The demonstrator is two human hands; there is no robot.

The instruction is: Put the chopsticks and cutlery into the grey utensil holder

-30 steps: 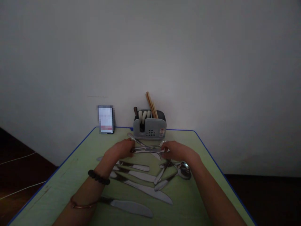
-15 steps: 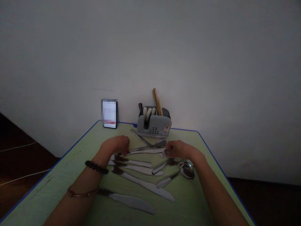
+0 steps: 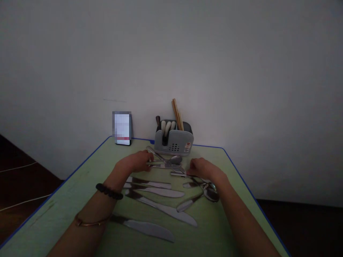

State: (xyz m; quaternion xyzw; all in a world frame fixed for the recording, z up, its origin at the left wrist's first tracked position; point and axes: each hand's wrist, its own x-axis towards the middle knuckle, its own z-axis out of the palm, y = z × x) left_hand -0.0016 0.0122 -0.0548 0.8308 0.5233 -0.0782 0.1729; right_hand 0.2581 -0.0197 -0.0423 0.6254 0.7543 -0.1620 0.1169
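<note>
My left hand [image 3: 135, 163] is closed around the handles of a small bunch of steel cutlery [image 3: 167, 162], with a spoon bowl showing at its far end. It hovers just above the green table [image 3: 80, 192]. My right hand [image 3: 203, 169] is closed on the end of another steel piece [image 3: 179, 174] lying near the spoons [image 3: 210, 192]. Several table knives [image 3: 158, 208] lie in a row below my hands. The grey cutlery holder [image 3: 174, 141] stands just beyond the bunch.
The holder contains wooden chopsticks [image 3: 177, 114] and white-handled utensils. A small upright device with a blurred screen [image 3: 122, 127] stands at the back left against the white wall. The table's blue edge [image 3: 241, 178] runs close to my right arm.
My left hand has carried the bunch of cutlery up and toward the holder. My right hand has let go of that bunch and now grips a separate piece lower down.
</note>
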